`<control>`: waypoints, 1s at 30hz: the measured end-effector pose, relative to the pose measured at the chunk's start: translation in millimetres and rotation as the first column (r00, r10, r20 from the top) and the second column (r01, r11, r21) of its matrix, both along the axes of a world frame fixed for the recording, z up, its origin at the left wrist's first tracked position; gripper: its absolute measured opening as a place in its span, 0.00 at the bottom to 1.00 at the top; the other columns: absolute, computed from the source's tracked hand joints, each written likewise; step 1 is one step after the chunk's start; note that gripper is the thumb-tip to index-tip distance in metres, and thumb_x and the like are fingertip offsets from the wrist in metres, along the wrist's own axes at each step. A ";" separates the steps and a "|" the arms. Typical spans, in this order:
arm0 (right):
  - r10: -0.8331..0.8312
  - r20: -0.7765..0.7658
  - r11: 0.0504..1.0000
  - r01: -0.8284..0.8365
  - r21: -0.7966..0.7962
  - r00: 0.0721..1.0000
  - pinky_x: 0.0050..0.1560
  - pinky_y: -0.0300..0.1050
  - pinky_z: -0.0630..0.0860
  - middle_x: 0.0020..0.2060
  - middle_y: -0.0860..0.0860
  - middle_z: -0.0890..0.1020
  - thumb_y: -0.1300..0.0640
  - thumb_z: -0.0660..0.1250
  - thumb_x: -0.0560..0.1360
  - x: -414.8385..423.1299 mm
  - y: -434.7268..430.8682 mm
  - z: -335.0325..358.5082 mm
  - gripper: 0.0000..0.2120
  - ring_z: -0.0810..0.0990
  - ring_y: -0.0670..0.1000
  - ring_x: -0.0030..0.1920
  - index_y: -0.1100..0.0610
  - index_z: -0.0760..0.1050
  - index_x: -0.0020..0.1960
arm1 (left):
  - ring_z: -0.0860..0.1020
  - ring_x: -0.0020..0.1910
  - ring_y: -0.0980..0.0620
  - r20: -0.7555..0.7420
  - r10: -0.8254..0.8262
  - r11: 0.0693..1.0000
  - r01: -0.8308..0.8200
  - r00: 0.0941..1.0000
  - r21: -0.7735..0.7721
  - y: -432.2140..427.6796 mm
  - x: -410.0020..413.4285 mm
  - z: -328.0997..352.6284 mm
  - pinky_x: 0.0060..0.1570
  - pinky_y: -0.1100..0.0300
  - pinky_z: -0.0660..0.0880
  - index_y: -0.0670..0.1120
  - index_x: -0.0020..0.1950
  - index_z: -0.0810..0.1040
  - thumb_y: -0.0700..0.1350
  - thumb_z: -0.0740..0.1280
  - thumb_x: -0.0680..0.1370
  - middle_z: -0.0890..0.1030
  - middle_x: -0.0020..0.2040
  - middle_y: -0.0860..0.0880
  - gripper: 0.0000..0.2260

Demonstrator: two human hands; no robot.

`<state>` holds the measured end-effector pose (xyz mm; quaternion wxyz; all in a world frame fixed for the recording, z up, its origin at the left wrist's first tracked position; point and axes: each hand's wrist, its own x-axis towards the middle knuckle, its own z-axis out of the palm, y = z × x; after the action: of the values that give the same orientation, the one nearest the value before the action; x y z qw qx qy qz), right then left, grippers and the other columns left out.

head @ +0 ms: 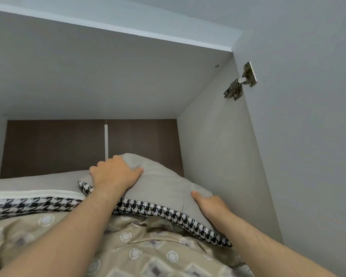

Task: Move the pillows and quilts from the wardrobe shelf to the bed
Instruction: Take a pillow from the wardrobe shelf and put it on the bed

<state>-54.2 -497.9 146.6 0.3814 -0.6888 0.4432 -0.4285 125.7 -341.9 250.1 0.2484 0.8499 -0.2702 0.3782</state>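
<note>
Beige patterned quilt (148, 246), wardrobe shelf, foreground, under two pillows.
Right-hand grey pillow (164, 186), houndstooth-edged, tilted up off the quilt: left hand (114, 172) curled over its top edge, right hand (210, 204) gripping its right side, thumb on top. Second matching pillow (28, 198) lies flat at left. Door hinge (240, 81) upper right.

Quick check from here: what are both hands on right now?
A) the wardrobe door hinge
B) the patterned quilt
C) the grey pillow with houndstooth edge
C: the left hand presses on top of the grey pillow and the right hand grips its near edge, above the quilt.
</note>
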 end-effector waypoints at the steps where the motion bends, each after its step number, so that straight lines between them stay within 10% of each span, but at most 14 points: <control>1: -0.023 0.028 1.000 0.023 -0.013 0.999 0.55 0.45 0.72 0.64 0.56 0.78 0.31 0.63 0.68 -0.6 2.1 -3.3 0.40 0.78 0.58 0.61 0.59 0.72 0.68 | 0.76 0.56 0.41 0.037 -0.020 0.999 0.021 0.999 -0.028 2.8 0.3 -3.4 0.53 0.48 0.67 0.44 0.58 0.74 0.73 0.58 0.66 0.80 0.55 0.44 0.37; 12: -0.144 0.295 0.930 0.231 -0.287 0.945 0.51 0.51 0.73 0.57 0.57 0.79 0.34 0.68 0.67 -19.0 61.9 20.0 0.29 0.77 0.61 0.57 0.57 0.68 0.53 | 0.76 0.52 0.35 0.312 -0.146 0.880 0.268 0.939 -0.393 79.7 -15.2 13.6 0.48 0.46 0.68 0.41 0.49 0.73 0.68 0.67 0.65 0.80 0.50 0.39 0.31; 30: 0.008 0.287 0.875 0.132 -0.465 0.958 0.53 0.52 0.75 0.55 0.51 0.78 0.37 0.71 0.65 -135.6 258.9 1.9 0.32 0.77 0.56 0.55 0.55 0.66 0.59 | 0.74 0.50 0.38 0.158 -0.285 0.644 0.311 0.945 -0.699 291.0 -122.7 -80.1 0.50 0.46 0.69 0.46 0.46 0.68 0.65 0.70 0.66 0.76 0.46 0.44 0.25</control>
<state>-189.8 -239.0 148.5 0.2438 -0.6793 0.2869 -0.6299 3.1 -50.9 170.0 0.6131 0.6229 -0.2417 0.4214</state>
